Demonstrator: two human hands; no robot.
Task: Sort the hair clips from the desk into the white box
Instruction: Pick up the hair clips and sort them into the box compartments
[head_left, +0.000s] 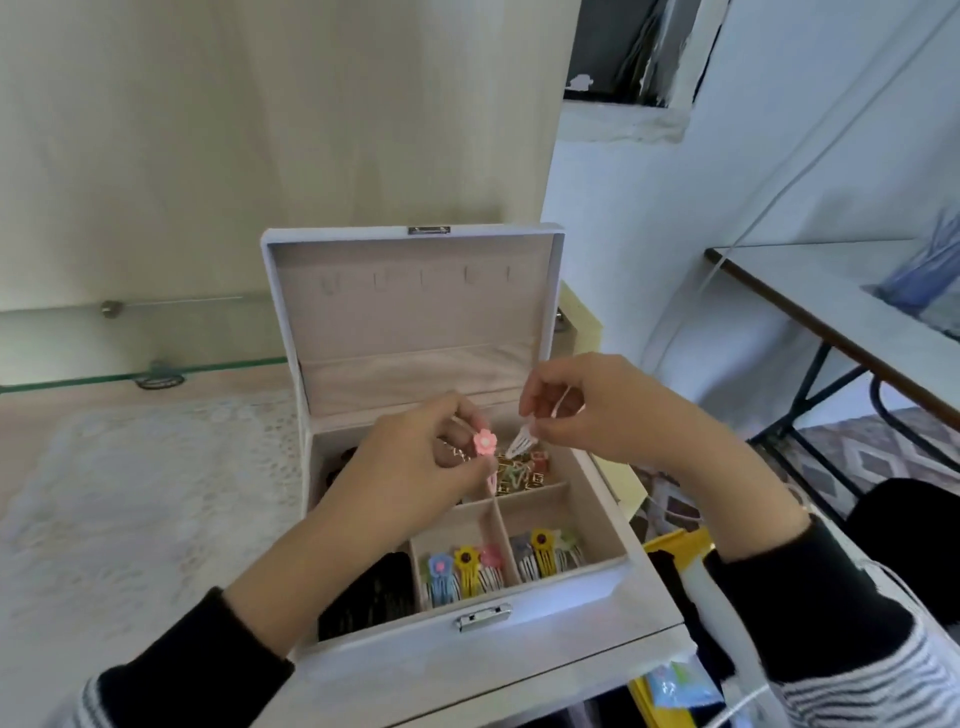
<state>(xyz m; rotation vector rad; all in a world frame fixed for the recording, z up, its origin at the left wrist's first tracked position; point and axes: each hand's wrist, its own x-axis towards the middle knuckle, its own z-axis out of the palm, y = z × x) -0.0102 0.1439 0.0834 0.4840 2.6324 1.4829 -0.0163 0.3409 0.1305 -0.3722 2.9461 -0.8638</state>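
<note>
The white box (597, 574) stands open on the desk, lid upright, its inside split into compartments. My left hand (415, 467) hovers over the box and pinches a hair clip with a pink flower (484, 442). My right hand (592, 410), above the box's back right part, pinches a white hair clip (521, 442) that points down-left. Flower clips (467, 569) in blue, yellow and pink lie in a front compartment, with more flower clips (545, 553) to their right. Small gold clips (519, 470) fill a back compartment. Dark clips (371, 592) fill the front left one.
A lace mat (130, 519) covers the desk left of the box. A glass shelf (140, 374) runs along the wall behind. A dark-framed table (831, 312) stands to the right. A yellow bag (670, 545) sits below the desk's right edge.
</note>
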